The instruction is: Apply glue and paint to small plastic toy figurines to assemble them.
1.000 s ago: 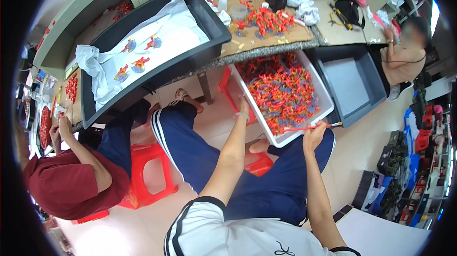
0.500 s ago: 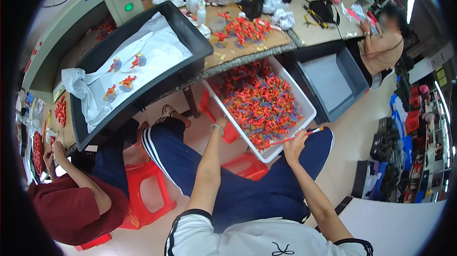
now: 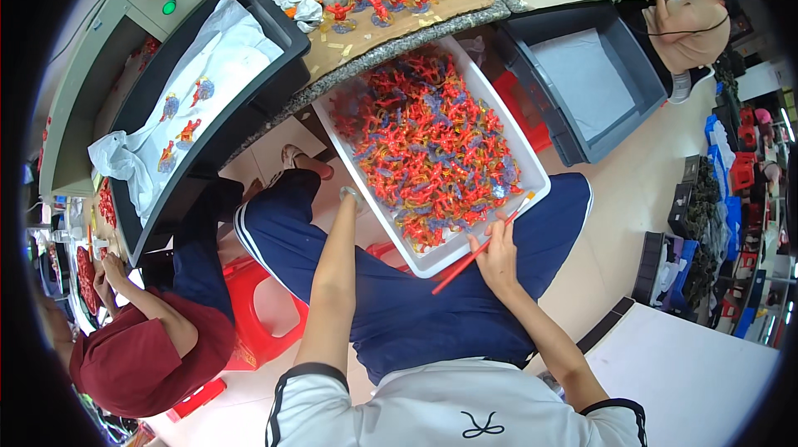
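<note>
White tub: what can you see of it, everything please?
The white tub is rectangular, open-topped and plastic-looking, with a smooth pale rim. It sits slantwise, far end by the worktable edge, near end over the person's lap; its support is hidden. Small red, blue and yellow figures fill it. The right hand holds a red brush over its near rim; the left hand, mostly hidden, is beside its left wall.

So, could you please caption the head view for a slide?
Right hand holding a red-handled brush at the edge of a white bin heaped with red, blue and yellow pieces.
</note>
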A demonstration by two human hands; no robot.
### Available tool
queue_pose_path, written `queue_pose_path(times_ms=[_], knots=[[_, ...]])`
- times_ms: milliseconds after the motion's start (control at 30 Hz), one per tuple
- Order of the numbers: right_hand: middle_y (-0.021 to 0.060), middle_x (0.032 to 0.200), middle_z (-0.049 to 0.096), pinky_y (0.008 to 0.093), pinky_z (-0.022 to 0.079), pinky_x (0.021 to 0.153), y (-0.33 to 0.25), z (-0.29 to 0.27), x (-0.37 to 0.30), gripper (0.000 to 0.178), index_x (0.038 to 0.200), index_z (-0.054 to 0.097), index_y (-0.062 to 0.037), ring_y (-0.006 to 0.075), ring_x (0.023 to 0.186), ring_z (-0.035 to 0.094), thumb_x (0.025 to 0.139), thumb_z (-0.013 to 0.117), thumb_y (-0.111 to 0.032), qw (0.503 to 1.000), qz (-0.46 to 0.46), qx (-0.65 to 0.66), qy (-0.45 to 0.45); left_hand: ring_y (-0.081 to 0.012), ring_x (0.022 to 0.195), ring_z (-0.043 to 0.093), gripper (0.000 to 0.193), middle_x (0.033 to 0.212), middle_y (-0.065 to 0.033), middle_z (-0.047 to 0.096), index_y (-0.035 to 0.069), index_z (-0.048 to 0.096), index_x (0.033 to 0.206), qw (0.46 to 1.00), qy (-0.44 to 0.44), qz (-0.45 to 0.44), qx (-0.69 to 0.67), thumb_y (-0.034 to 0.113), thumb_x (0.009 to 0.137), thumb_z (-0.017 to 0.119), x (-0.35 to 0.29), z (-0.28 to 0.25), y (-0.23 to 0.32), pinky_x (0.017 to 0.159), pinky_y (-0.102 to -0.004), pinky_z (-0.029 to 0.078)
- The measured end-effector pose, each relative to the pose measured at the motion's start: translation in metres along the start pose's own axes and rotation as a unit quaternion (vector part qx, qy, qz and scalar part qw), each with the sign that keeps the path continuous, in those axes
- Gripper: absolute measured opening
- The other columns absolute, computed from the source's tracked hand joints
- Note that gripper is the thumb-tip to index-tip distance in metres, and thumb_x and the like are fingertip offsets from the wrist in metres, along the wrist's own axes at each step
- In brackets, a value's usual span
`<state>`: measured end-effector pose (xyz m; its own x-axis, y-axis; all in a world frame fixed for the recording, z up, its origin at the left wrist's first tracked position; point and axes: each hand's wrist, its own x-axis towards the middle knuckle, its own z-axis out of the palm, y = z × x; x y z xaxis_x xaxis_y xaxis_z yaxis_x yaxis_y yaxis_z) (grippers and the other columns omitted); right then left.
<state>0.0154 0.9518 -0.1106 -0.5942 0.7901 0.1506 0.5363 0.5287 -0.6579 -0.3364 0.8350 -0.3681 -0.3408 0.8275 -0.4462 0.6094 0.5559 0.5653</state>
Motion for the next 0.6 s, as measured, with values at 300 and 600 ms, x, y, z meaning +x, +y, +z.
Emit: queue_pose_path(times_ms=[300, 600], knots=[[0.0149, 0.085, 0.059, 0.0393, 0.048, 0.074, 0.017, -0.014, 0.126, 0.010, 0.085, 0.055, -0.0011, 0.0311, 0.090, 0.059, 0.078, 0.063, -0.004, 0.950, -0.309, -0.006, -0.045, -0.0387, 0.076, 0.064, 0.028, 0.085, -0.0230, 0.066, 0.001, 0.068, 0.095, 0.939, 0.267, -0.214, -0.042, 0.021, 0.091, 0.048, -0.162, -0.081, 0.141, 0.072, -0.0455, 0.050], [0.0123, 0.093, 0.059, 0.0286, 0.057, 0.070, 0.026, 0.001, 0.127, 0.025, 0.075, 0.044, -0.0050, 0.0131, 0.086, 0.060, 0.076, 0.062, 0.012, 0.934, -0.086, 0.289, -0.191, -0.0141, 0.090, 0.062, 0.034, 0.109, -0.0088, 0.063, 0.000, 0.048, 0.128, 0.795, 0.188, 0.018, -0.577, 0.008, 0.096, 0.049, -0.206, -0.065, 0.273, 0.076, -0.0262, 0.049]])
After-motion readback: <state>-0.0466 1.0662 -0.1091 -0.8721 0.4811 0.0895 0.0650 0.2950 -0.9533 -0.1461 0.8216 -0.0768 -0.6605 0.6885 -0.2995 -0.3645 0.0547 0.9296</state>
